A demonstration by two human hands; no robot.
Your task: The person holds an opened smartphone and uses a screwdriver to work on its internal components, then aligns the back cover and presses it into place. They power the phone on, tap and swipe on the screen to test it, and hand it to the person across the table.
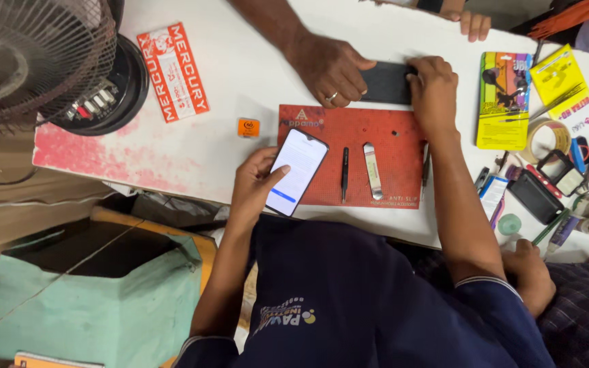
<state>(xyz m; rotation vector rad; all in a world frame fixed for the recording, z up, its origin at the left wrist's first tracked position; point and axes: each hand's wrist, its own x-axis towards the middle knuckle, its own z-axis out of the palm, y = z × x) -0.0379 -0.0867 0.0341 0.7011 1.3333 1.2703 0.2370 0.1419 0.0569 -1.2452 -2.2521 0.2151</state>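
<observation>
White bench (240,75) | left hand (253,187) grips lit phone (296,172) | right hand (434,92) touches black slab (386,83)

Worktop: white worktop (240,75), stained pink at its left end.
Fan: wire-grilled fan (32,58) at the far left corner.
Below: green box (103,300) beside wooden boards (1,204).
Light: even, bright.
</observation>
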